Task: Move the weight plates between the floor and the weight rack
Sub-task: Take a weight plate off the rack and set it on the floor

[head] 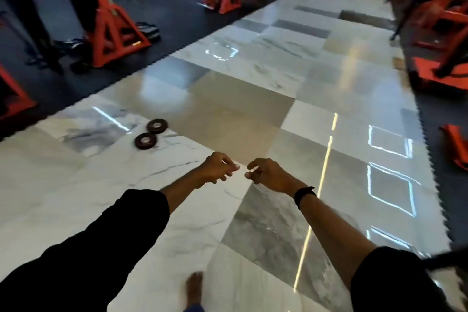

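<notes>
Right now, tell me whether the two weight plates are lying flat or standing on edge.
Lying flat. Both weight plates show their round faces and centre holes upward on the tiled floor, side by side.

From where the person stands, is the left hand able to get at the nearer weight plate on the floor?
Probably not yet. The left hand is empty and held out well above the tiled floor, short of the nearer weight plate. Nothing blocks the way; stepping closer and bending should do.

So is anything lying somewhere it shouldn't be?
Yes. Two small weight plates lie flat on the shiny tiled floor, out in the open walkway and not on any rack. Both the left hand and right hand are empty.
</notes>
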Action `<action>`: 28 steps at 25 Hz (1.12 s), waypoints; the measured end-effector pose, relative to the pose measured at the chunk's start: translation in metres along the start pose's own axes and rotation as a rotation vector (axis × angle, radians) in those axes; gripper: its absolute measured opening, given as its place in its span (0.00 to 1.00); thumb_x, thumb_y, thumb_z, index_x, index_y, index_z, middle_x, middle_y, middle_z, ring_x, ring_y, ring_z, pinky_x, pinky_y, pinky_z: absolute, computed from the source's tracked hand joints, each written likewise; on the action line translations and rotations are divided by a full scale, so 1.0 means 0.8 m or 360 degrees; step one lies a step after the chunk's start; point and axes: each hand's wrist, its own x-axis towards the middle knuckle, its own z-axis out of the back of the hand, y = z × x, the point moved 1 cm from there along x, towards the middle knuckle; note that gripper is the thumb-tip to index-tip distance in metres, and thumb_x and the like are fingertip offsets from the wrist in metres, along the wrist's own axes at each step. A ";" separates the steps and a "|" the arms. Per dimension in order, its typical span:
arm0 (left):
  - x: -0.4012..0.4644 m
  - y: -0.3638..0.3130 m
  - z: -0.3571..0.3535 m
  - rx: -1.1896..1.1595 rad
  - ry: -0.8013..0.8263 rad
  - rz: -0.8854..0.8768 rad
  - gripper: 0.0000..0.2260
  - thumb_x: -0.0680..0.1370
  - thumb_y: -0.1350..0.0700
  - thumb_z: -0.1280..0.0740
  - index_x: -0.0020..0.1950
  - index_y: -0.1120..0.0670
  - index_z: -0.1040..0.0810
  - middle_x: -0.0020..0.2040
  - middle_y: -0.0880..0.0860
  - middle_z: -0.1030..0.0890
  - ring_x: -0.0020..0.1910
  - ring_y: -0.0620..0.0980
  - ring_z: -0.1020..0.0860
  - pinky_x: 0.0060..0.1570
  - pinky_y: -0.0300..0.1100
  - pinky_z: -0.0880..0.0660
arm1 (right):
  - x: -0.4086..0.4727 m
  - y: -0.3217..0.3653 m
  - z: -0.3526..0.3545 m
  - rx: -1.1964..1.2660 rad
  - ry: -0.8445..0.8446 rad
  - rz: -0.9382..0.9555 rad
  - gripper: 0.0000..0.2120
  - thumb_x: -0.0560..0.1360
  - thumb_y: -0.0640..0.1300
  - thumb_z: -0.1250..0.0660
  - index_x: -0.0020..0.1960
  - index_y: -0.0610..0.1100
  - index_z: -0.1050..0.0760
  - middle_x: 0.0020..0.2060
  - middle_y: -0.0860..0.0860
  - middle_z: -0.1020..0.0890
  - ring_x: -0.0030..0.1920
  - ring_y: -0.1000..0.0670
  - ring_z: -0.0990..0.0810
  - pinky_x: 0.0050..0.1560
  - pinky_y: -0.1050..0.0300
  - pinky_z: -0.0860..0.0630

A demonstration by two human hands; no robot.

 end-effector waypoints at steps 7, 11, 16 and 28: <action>0.023 0.083 0.178 -0.0227 -0.0329 0.0137 0.10 0.76 0.47 0.29 0.49 0.53 0.21 0.49 0.57 0.15 0.40 0.51 0.20 0.40 0.43 0.28 | 0.171 0.145 -0.071 -0.0053 0.0215 0.0213 0.18 0.77 0.49 0.30 0.61 0.38 0.25 0.38 0.47 0.20 0.40 0.48 0.22 0.41 0.60 0.26; 0.052 0.118 0.273 -0.0339 -0.0474 0.0229 0.10 0.76 0.49 0.30 0.51 0.55 0.20 0.50 0.58 0.15 0.40 0.51 0.21 0.40 0.43 0.30 | 0.262 0.208 -0.106 -0.0074 0.0279 0.0269 0.18 0.77 0.48 0.30 0.61 0.37 0.25 0.35 0.48 0.21 0.41 0.47 0.22 0.39 0.64 0.27; 0.096 0.130 0.365 -0.0404 -0.0585 0.0218 0.14 0.77 0.49 0.30 0.54 0.58 0.21 0.49 0.58 0.15 0.40 0.51 0.22 0.38 0.43 0.31 | 0.360 0.276 -0.122 -0.0060 0.0298 0.0342 0.18 0.77 0.48 0.30 0.61 0.38 0.26 0.43 0.40 0.18 0.42 0.47 0.21 0.40 0.62 0.26; 0.338 0.084 0.507 -0.0426 -0.0675 0.0142 0.06 0.77 0.52 0.29 0.46 0.54 0.21 0.42 0.54 0.17 0.38 0.50 0.21 0.41 0.44 0.27 | 0.639 0.311 -0.051 -0.0043 0.0253 0.0439 0.19 0.78 0.47 0.30 0.63 0.37 0.26 0.47 0.37 0.16 0.41 0.47 0.20 0.42 0.61 0.24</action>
